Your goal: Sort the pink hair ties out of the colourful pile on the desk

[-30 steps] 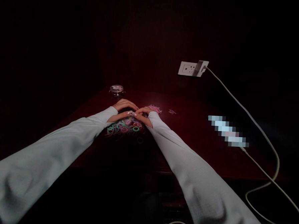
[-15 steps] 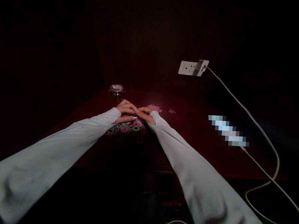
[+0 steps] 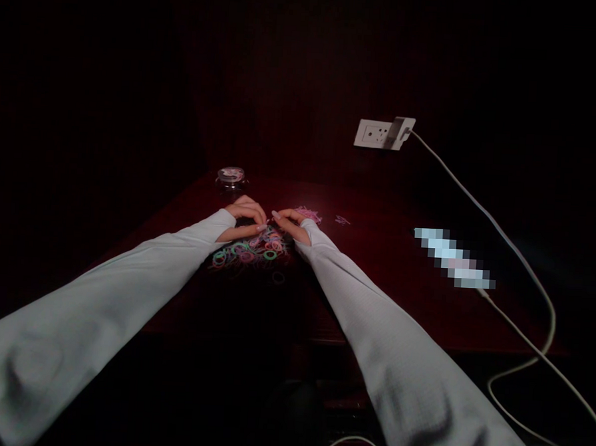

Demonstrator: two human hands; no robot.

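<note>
A loose pile of colourful hair elastics (image 3: 249, 252) lies on the dark red table below both hands. My left hand (image 3: 244, 219) is over the pile's far left side, thumb and fingers brought together; what is between their tips is too small to make out. Just across a narrow gap, my right hand (image 3: 292, 224) is bent with its fingertips close to the left ones; anything it pinches is not clear. Behind the right hand sits a heap of pink elastics (image 3: 309, 214), partly covered by it. A few pink elastics (image 3: 343, 220) lie farther right.
A round clear jar with a lid (image 3: 231, 177) stands at the back left. On the right lies a blurred-out bright device (image 3: 451, 257) with a white cable (image 3: 517, 324). A wall socket (image 3: 377, 134) with a plugged-in charger (image 3: 403, 132) is behind the table.
My hands were touching, with the left fingers over the right ones; now they have drawn slightly apart. More of the elastics pile shows beneath them.
</note>
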